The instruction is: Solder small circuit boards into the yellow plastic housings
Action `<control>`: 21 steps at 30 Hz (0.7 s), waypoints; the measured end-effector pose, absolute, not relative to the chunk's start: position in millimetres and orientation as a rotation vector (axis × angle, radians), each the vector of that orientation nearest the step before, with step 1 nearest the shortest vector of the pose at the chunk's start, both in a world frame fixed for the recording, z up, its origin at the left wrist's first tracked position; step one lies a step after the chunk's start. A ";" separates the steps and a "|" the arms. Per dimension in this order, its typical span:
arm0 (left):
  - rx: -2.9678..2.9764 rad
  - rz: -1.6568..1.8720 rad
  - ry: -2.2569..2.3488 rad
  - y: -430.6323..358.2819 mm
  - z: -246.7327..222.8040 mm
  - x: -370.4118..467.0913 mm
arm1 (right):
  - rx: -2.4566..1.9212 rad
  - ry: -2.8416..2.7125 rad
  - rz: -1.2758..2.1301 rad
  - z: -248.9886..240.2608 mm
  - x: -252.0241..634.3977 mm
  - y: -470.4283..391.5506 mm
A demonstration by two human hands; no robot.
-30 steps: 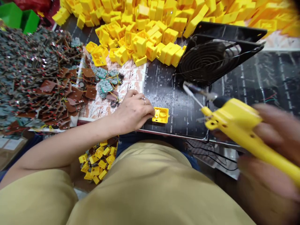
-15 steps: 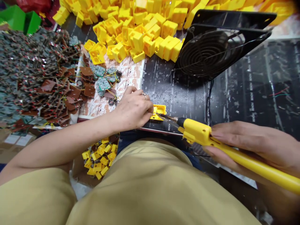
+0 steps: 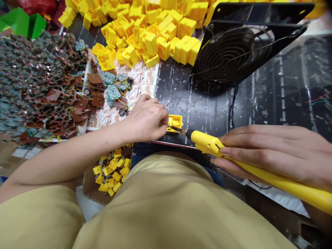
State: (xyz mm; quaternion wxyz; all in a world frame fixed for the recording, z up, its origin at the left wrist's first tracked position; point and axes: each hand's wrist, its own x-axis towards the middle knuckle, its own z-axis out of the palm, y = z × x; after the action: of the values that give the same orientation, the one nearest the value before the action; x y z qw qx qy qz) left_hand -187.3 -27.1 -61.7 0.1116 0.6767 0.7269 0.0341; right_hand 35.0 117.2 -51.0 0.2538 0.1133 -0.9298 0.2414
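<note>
My left hand [image 3: 149, 119] is closed on the left end of a small yellow plastic housing [image 3: 175, 121], near the front edge of the black table. The housing lies open side up, and the fingers hide part of it. My right hand [image 3: 267, 150] is wrapped round a yellow-handled tool [image 3: 207, 142] like a soldering iron. Its dark metal tip reaches into the lower side of the housing, close to my left fingertips. Whether the tip touches the housing, I cannot tell.
A black fan [image 3: 228, 55] stands behind the hands. Many yellow housings [image 3: 150, 41] are heaped at the back. Circuit boards [image 3: 46, 86] pile up at the left, some with wires and small round parts. A box of yellow pieces [image 3: 89, 186] sits below the table edge.
My right hand and the tool have moved left, and the tip is now further over the housing. My left hand keeps its hold, almost unmoved.
</note>
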 end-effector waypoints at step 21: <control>2.071 0.018 2.086 -25.0 -59.7 -188.7 | 0.377 -2.552 0.603 -55.2 56.1 140.8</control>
State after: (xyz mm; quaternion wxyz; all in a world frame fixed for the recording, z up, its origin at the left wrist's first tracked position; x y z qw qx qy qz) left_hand -188.7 -25.0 -59.7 0.1010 0.7009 0.7061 0.0061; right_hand 56.1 140.8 -55.2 0.2435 0.1380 -0.9343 0.2208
